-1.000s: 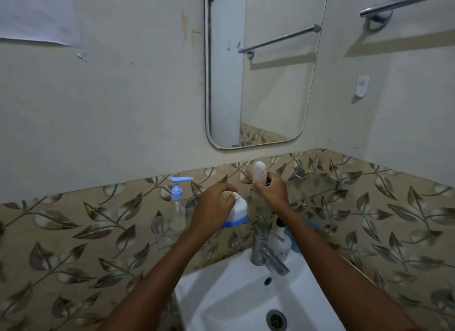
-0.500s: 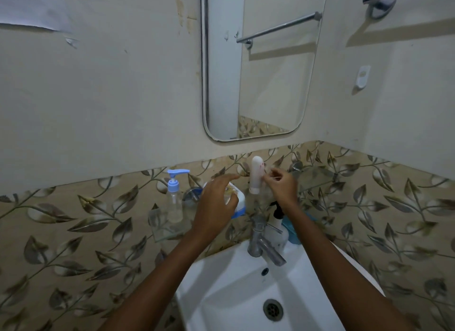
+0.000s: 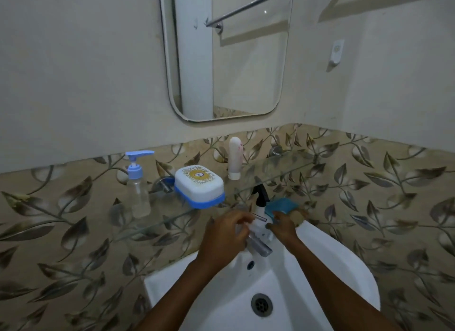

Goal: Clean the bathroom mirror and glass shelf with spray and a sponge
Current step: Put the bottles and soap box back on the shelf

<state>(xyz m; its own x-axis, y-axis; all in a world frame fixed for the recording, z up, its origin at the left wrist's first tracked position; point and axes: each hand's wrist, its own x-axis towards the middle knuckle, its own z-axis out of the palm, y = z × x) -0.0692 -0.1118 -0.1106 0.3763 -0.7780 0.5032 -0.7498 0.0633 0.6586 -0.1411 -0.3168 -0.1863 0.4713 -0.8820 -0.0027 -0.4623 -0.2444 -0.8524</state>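
Three things stood on the glass shelf (image 3: 283,169), read from the left: a clear pump bottle (image 3: 138,190) with a pale blue head, a white soap box (image 3: 199,184) on a blue base, and a white tube (image 3: 235,158) standing on its cap by the wall. The gold emblem on the soap box lid was too small to read, and the tube showed only a faint pink mark. The mirror (image 3: 229,54) above was cut off at the top edge. Below the shelf, the left hand (image 3: 225,237) had its fingers curled near the tap (image 3: 258,245), hiding most of it; whether they gripped anything could not be told. The spray bottle (image 3: 259,207) with its black trigger stood just behind the tap, its body blurred and partly covered by both hands. The right hand (image 3: 283,228) reached in beside it, fingers bent close to the bottle's base, contact unclear. The blue sponge (image 3: 282,206) lay just right of the bottle on the rim of the white sink (image 3: 344,269).
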